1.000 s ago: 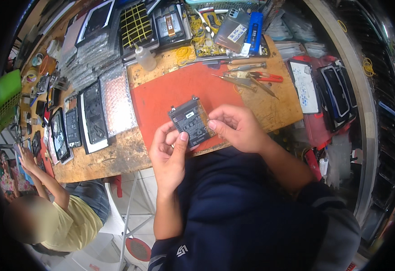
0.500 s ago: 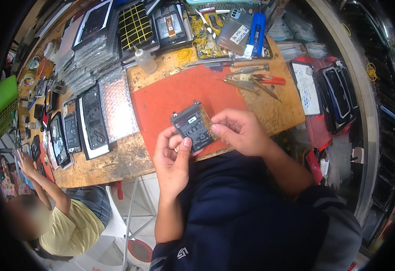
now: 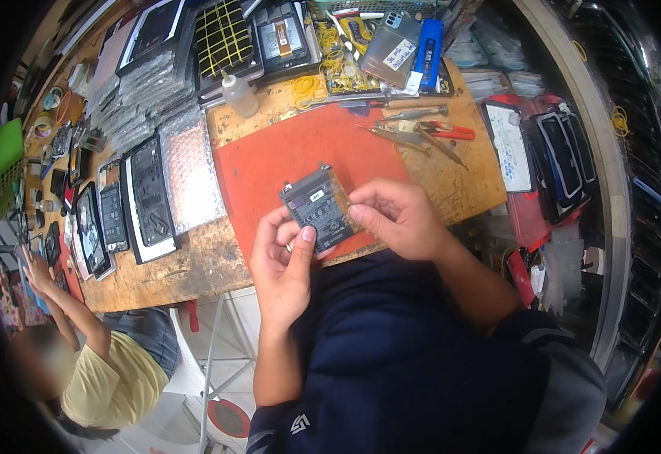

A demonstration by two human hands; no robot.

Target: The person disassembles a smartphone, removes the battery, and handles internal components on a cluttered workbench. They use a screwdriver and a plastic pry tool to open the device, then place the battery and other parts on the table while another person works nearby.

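A flat black phone battery [image 3: 321, 206] with a small white label is held tilted above the red-orange mat [image 3: 258, 163]. My left hand [image 3: 283, 253] grips its lower left side, the thumb on the printed face and the fingers curled behind. Along the battery's right edge runs an amber strip [image 3: 341, 194]. My right hand [image 3: 395, 216] pinches thumb and forefinger at that strip; how much of it lies between the fingertips is hidden. Two small connector tabs stick up at the battery's top edge.
Beyond the mat lie tweezers and screwdrivers [image 3: 421, 132], a squeeze bottle [image 3: 239, 97] and yellow rubber bands [image 3: 309, 91]. Phone parts [image 3: 149, 189] and bubble wrap [image 3: 192, 170] are at left. Another person [image 3: 118, 356] sits at the lower left. Screen panels [image 3: 509, 144] stand at right.
The battery and both hands keep nearly the same pose, the battery slightly more turned. The whole scene has shifted a little to the left in view.
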